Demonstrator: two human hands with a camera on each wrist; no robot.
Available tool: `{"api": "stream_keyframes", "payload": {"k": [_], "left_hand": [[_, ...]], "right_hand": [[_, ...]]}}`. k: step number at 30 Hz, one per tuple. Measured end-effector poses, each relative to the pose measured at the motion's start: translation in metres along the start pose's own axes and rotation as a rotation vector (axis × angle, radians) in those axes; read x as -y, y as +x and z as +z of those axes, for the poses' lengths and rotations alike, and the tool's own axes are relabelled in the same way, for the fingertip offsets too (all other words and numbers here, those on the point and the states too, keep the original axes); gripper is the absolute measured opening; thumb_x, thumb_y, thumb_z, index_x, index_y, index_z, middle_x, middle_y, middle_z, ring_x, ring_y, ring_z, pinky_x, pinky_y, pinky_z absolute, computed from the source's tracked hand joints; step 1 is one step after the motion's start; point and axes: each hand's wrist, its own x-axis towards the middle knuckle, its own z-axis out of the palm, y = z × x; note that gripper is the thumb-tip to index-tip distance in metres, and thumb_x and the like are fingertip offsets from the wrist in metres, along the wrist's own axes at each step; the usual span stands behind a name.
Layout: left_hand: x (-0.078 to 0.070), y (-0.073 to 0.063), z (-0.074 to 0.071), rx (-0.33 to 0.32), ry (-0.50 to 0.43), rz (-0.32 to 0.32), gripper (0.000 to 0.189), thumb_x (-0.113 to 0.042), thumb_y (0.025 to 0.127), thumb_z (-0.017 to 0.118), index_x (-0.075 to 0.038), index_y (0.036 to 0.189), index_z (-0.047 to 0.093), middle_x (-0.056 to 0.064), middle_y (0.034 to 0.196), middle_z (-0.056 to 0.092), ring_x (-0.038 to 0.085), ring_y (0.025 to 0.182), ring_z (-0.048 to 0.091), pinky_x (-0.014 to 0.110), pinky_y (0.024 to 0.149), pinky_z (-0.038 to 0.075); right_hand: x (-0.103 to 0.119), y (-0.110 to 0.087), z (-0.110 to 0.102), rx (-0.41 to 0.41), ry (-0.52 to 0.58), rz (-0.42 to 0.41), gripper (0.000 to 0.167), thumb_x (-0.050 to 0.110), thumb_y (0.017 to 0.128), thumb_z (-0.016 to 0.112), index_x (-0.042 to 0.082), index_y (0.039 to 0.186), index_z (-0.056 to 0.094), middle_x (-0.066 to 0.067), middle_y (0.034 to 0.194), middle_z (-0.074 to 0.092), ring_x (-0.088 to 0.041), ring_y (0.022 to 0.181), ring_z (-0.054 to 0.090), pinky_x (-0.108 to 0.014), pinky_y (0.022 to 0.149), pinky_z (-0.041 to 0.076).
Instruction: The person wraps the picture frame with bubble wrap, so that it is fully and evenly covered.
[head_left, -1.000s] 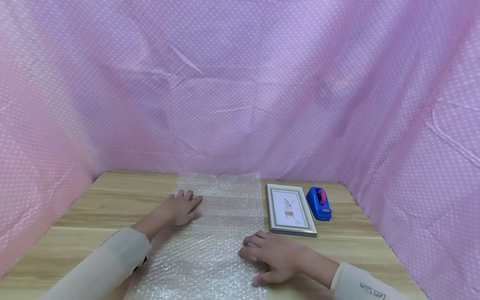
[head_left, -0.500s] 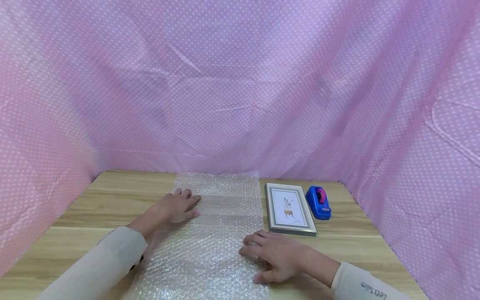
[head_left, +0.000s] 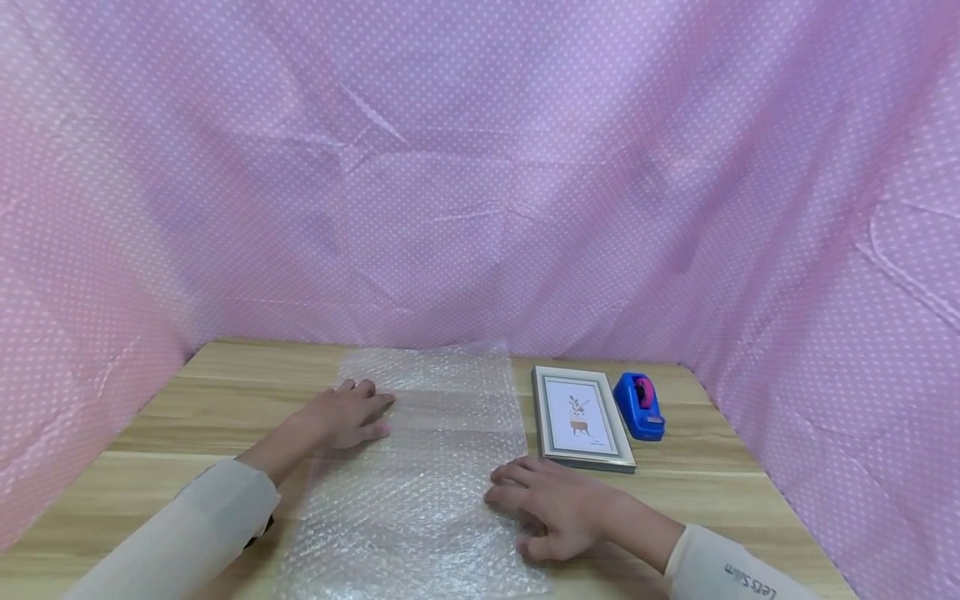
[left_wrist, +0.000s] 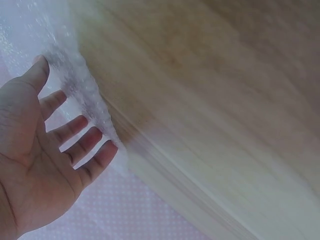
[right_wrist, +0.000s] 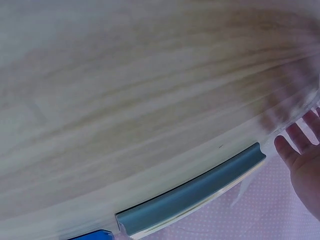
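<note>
A long sheet of clear bubble wrap (head_left: 435,467) lies flat down the middle of the wooden table, its far end near the curtain. My left hand (head_left: 348,417) rests on the sheet's left edge, fingers spread; the left wrist view shows the fingertips (left_wrist: 107,147) along that edge of the bubble wrap (left_wrist: 82,82). Nearer to me, my right hand (head_left: 555,504) touches the right edge with fingers slightly bent. In the right wrist view only part of the right hand (right_wrist: 305,165) shows, at the right border. Neither hand grips anything.
Right of the sheet lies a picture frame (head_left: 581,421) with a plant drawing, just beyond my right hand. Beside it stands a blue tape dispenser (head_left: 639,408) with a pink roll. Pink dotted curtains (head_left: 450,208) enclose the table (head_left: 187,417) at the back and sides.
My left hand has slid slightly left, and the bubble wrap's far end has shifted left with it. The right hand has moved slightly right. Frame and dispenser stay put.
</note>
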Motion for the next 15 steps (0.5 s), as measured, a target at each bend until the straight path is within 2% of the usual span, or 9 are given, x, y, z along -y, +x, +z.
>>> {"api": "stream_keyframes", "payload": {"k": [9,15], "left_hand": [[0.001,-0.009,-0.001,-0.024,0.027,0.015,0.062,-0.052,0.102,0.056,-0.011,0.148,0.054,0.024,0.137,0.055,0.046,0.122,0.053,0.064,0.095,0.050],[0.005,-0.015,-0.004,-0.059,-0.001,0.048,0.060,-0.053,0.098,0.063,-0.012,0.140,0.060,0.018,0.131,0.058,0.040,0.116,0.054,0.060,0.088,0.052]], "right_hand": [[-0.002,-0.001,-0.001,0.003,0.022,0.034,0.066,0.041,0.089,0.065,0.026,0.151,0.046,0.000,0.149,0.048,-0.021,0.135,0.046,-0.047,0.111,0.044],[-0.004,-0.001,-0.001,-0.006,0.019,0.044,0.065,0.041,0.088,0.066,0.026,0.149,0.048,0.003,0.146,0.049,-0.019,0.132,0.047,-0.046,0.110,0.045]]}}
